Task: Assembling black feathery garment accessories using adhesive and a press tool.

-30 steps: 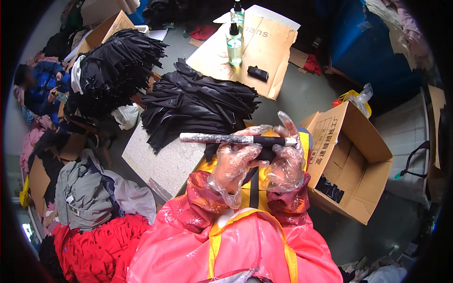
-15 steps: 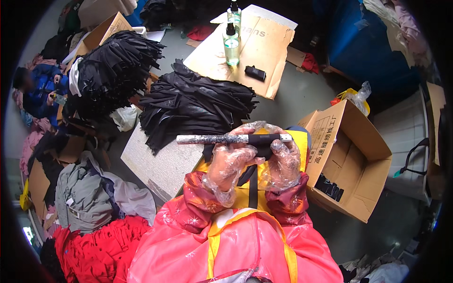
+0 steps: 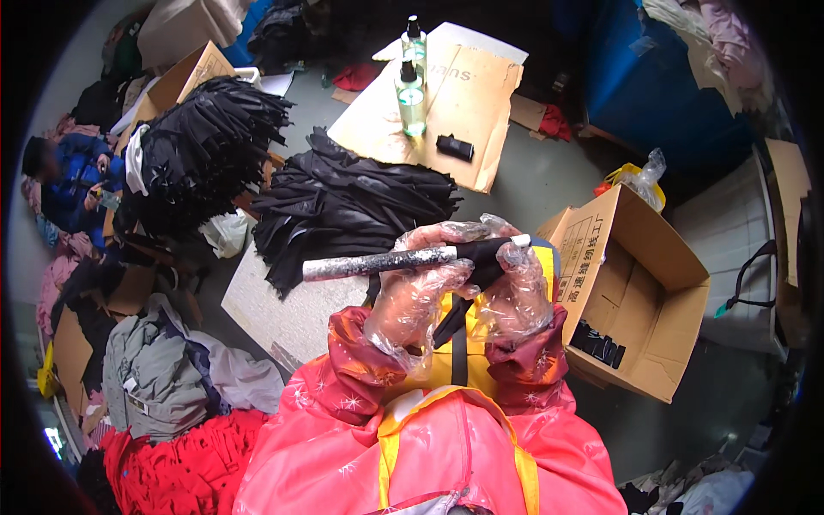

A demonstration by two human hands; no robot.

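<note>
Both hands, in clear plastic gloves, hold a white rod (image 3: 369, 264) with worn black speckles in front of my chest. My left hand (image 3: 410, 300) is closed round its middle, and the rod's long bare end sticks out to the left. Toward the right end a strip of black fabric (image 3: 486, 257) lies round the rod, with a loose tail hanging below my fingers. My right hand (image 3: 522, 292) grips the rod's white right tip and the fabric beside it. The fingers partly hide how the strip is wound.
A heap of black fabric strips (image 3: 343, 193) lies on a pale board (image 3: 270, 300). Beyond it, two spray bottles (image 3: 412, 107) and a black roll (image 3: 455, 147) rest on cardboard. An open carton (image 3: 657, 300) at right holds several black rolls (image 3: 598, 343). Red cloth (image 3: 184, 459) lies left.
The rod has tilted, its left end now lower and farther left. Around its right part, the black fabric looks less neatly wrapped. Both hands still hold on, and the view has shifted slightly.
</note>
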